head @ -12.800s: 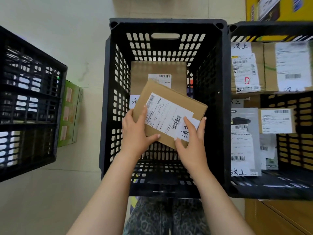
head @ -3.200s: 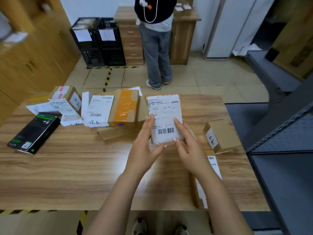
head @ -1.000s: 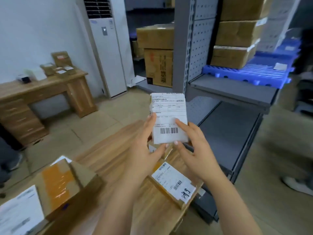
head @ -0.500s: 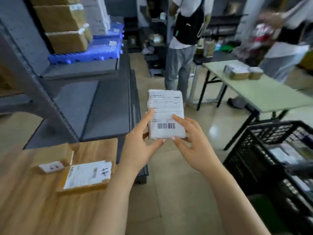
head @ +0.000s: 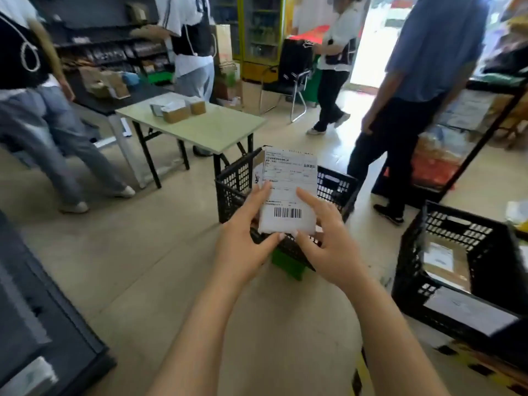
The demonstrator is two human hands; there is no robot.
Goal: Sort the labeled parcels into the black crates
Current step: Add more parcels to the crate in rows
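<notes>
1 white parcel is in mid-air, pinched at its lower edge by the fingers of the left hand and right hand, in front of a black crate on the floor. It is not dropped in yet; the crate at right already holds a few.

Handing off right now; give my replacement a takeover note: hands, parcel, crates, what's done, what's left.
Left hand and right hand both grip the white labeled parcel, held up in the air.
A black crate stands on the floor just beyond it; a second black crate at right holds cardboard parcels.
Done: parcel in hand. Left: drop it into its crate; which one, I cannot tell.
</notes>
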